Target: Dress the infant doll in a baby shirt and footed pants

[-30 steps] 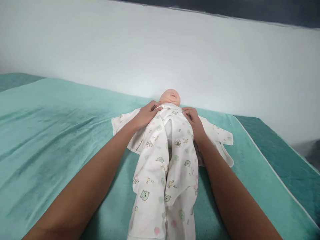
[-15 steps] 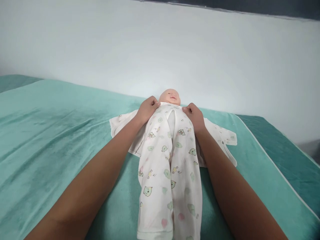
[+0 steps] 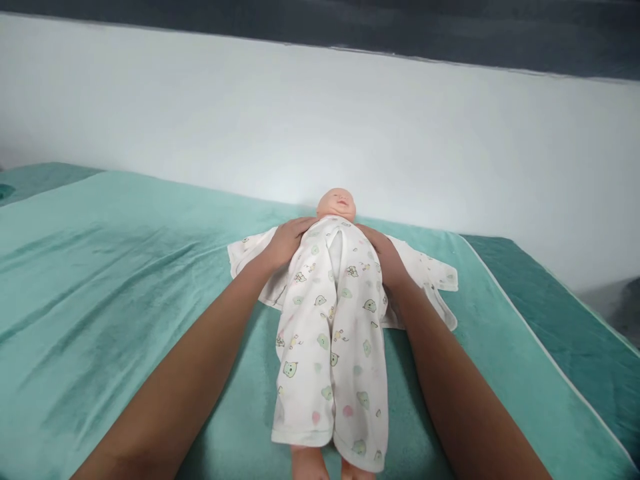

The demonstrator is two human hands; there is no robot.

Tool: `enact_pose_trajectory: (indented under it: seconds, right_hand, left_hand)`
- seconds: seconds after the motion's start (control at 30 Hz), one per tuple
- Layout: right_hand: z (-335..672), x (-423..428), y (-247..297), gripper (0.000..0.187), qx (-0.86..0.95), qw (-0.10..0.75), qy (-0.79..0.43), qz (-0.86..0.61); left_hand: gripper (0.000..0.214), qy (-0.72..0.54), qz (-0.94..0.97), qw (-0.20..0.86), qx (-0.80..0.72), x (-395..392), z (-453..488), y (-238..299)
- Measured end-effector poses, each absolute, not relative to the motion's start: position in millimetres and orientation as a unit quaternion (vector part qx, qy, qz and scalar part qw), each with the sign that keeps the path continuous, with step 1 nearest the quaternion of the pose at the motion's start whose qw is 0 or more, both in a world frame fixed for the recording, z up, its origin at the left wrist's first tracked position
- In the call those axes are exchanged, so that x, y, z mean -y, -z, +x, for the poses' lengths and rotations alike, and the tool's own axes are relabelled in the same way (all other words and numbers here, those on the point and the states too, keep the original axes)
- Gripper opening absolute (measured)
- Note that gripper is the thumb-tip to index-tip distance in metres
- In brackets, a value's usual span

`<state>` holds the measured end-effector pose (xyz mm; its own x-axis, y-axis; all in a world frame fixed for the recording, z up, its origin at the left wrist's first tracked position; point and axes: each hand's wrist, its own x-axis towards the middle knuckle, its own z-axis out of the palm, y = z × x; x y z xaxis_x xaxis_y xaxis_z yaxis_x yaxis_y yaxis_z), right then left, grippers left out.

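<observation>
A baby doll [image 3: 339,203] lies on its back on a teal blanket [image 3: 125,280], head toward the wall. White printed baby trousers [image 3: 333,347] lie over its body, the waist at its chest, the legs reaching to its bare feet at the bottom edge. Under it spreads an open white printed shirt [image 3: 430,277]. My left hand [image 3: 286,241] rests flat on the left side of the trousers' waist, fingers laid out. My right hand [image 3: 384,257] lies on the right side of the waist, its fingers stretched along the cloth.
The teal blanket covers a bed whose darker teal sheet [image 3: 565,320] shows at the right. A white wall [image 3: 320,133] runs right behind the doll's head. The bed's right edge drops off at the far right.
Both hands have let their pinch on the waistband go and now lie flat, a little lower on the doll's chest. The view has tilted up, and the doll's feet show.
</observation>
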<state>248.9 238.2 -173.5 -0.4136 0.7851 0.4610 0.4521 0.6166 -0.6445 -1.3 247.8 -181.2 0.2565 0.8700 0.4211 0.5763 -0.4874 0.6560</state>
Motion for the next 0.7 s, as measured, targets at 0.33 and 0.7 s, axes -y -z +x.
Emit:
enact_pose_trajectory:
  seconds: [0.33, 0.7]
  right_hand:
    - [236, -217, 153, 0.026, 0.687, 0.505, -0.206, -0.481]
    - [198, -172, 127, 0.026, 0.896, 0.236, 0.015, -0.374]
  left_hand:
    - [0.027, -0.484, 0.695, 0.176, -0.501, -227, -9, 199]
    - [0.014, -0.468, 0.705, 0.173, -0.504, -221, -6, 196]
